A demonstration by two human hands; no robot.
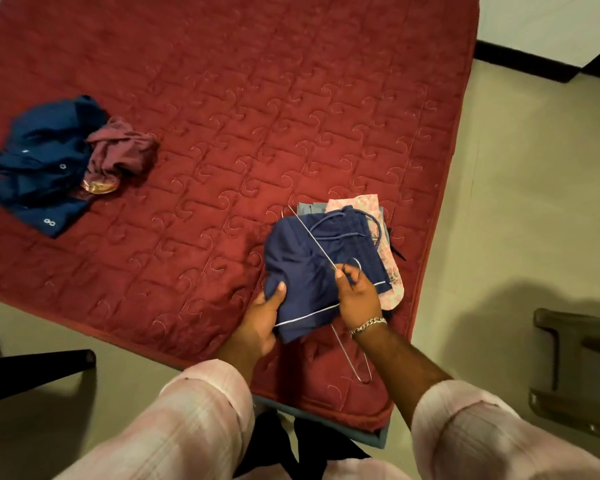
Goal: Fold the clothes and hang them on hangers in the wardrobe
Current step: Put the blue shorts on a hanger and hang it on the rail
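Note:
Folded navy shorts point(305, 271) with white piping and a drawstring sit near the corner of the red bed. My left hand point(265, 313) grips their lower left edge, thumb on top. A thin metal wire hanger point(312, 237) crosses the shorts, and my right hand point(355, 296) pinches it near its hook. The hanger's lower end point(355, 365) sticks out below the shorts. Under the shorts lie a folded pink patterned garment point(390, 282) and a grey one point(307, 207).
A red quilted bedspread point(257, 116) covers the bed. At its left lie a crumpled dark blue shirt point(42, 168) and a maroon garment point(122, 150). Beige floor surrounds the bed; a chair point(575, 368) stands at the right, a dark furniture leg point(32, 368) at the left.

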